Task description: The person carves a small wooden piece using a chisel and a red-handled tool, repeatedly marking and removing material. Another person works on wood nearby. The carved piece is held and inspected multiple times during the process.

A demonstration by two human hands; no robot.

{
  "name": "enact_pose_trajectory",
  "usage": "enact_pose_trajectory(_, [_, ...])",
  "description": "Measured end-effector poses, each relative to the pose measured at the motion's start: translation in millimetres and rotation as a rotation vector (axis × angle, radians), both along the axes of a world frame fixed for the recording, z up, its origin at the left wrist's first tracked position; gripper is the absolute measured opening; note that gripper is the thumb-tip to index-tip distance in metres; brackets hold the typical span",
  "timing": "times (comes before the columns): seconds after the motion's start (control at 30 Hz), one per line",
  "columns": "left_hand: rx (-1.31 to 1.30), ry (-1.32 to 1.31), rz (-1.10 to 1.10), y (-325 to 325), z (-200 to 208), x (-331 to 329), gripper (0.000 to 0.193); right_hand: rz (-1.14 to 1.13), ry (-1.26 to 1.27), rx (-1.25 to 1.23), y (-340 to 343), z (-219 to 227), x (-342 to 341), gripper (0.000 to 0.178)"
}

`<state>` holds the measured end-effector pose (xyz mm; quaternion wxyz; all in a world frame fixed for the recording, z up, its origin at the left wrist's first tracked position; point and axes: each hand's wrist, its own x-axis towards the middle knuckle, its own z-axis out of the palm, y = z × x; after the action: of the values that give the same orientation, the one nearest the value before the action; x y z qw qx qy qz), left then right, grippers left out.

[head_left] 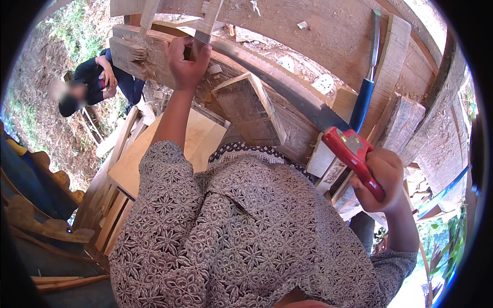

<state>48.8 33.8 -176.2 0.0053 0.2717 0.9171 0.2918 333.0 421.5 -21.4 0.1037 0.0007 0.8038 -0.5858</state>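
My right hand [381,179] is wrapped round the red handle of a handsaw [287,77]. The long toothed blade runs up and left across the bench, and its far end meets a narrow wooden strip [210,19]. Just below that crossing, my left hand [188,62] is closed round the lower end of the strip, beside the blade's tip. Part of the strip is hidden by my fingers. A cut wooden block [244,105] with a pointed end lies between my arms, close to my body.
A blue-handled chisel [363,102] rests on the planks at the right. Wide boards [308,20] span the far side, with shavings about. A pale wooden panel [149,154] stands at the left. Beyond it, another person [97,79] sits on the ground.
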Motion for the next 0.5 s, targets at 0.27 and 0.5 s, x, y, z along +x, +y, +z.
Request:
enact_pose_trajectory(0.27, [0.086,-0.061,0.055,-20,-13,-5,0.040,-0.023,-0.020,-0.058,-15,1,-1,0.030])
enact_pose_trajectory(0.5, [0.109,-0.075,0.085,-14,-9,4,0.040,-0.008,-0.053,0.020,5,20,2,0.033])
